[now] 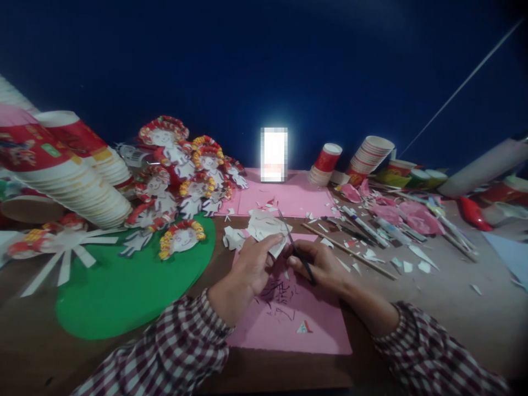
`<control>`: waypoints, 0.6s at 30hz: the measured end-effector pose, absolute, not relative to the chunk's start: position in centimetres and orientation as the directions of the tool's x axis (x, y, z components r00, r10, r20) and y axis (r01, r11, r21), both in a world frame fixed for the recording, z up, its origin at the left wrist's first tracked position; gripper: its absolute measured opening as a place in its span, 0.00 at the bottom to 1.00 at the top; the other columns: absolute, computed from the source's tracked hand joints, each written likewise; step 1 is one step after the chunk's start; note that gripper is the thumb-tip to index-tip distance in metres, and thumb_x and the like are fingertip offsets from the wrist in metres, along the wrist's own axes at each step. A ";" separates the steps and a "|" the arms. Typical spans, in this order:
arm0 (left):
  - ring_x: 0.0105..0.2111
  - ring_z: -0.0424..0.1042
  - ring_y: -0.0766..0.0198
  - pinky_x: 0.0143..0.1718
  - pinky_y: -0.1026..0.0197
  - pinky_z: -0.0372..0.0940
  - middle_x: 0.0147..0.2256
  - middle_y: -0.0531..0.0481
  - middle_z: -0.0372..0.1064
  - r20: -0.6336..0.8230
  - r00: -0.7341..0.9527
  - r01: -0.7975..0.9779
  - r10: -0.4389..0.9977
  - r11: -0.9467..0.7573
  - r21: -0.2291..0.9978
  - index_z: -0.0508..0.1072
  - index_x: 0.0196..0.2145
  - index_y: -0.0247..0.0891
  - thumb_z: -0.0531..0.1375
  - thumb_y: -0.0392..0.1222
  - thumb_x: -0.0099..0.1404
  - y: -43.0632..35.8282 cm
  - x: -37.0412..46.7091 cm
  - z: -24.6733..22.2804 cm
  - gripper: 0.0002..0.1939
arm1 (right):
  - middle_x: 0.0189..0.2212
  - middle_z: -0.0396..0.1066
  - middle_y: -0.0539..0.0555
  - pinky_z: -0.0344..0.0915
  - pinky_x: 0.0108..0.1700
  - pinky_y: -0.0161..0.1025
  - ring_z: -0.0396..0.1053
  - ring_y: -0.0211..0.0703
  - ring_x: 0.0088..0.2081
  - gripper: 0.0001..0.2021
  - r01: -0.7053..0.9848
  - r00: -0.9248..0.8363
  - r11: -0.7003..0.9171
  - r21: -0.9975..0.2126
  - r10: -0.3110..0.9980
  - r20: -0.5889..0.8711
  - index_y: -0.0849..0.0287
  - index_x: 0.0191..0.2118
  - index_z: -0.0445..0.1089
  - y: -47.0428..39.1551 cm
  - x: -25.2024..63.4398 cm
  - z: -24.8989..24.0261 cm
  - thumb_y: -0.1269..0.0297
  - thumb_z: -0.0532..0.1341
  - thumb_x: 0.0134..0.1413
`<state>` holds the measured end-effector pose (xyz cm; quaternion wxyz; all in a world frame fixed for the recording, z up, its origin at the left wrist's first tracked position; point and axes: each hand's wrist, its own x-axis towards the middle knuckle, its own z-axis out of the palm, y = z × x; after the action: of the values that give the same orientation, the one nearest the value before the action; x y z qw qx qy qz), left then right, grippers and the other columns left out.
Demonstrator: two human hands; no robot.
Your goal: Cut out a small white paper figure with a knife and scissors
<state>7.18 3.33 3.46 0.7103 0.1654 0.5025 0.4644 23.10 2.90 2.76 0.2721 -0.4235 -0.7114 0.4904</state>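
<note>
My left hand (256, 265) is closed on a white paper piece (268, 224) with drawn lines, held above a pink sheet (325, 330). My right hand (315, 264) grips dark-handled scissors (304, 261), whose blades point up and left beside the paper. Dark handwriting and a small triangular scrap (304, 327) show on the pink sheet below the hands. Another cut white piece (234, 237) lies just left of the held paper.
Paper figures with red and yellow frills (181, 240) stand and lie around a green sheet (136, 291) at left. Stacked cups (78, 181) lean behind them. Pens (365, 225), a wooden stick (350, 252) and scraps cover the right. A bright pixelated rectangle (274, 154) is at back centre.
</note>
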 end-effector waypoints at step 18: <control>0.20 0.67 0.68 0.18 0.67 0.59 0.20 0.53 0.66 -0.601 0.065 -0.526 0.796 0.539 0.658 0.67 0.25 0.37 0.68 0.38 0.47 3.3 7.3 4.2 0.12 | 0.21 0.60 0.46 0.53 0.22 0.30 0.58 0.32 0.21 0.19 0.330 -0.475 0.097 -0.939 0.877 -0.076 0.61 0.32 0.66 2.7 23.1 2.6 0.46 0.59 0.57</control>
<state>7.30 3.34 4.24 0.7174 0.1339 0.5051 0.4608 23.08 2.65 2.62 0.2679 -0.4369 -0.6904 0.5106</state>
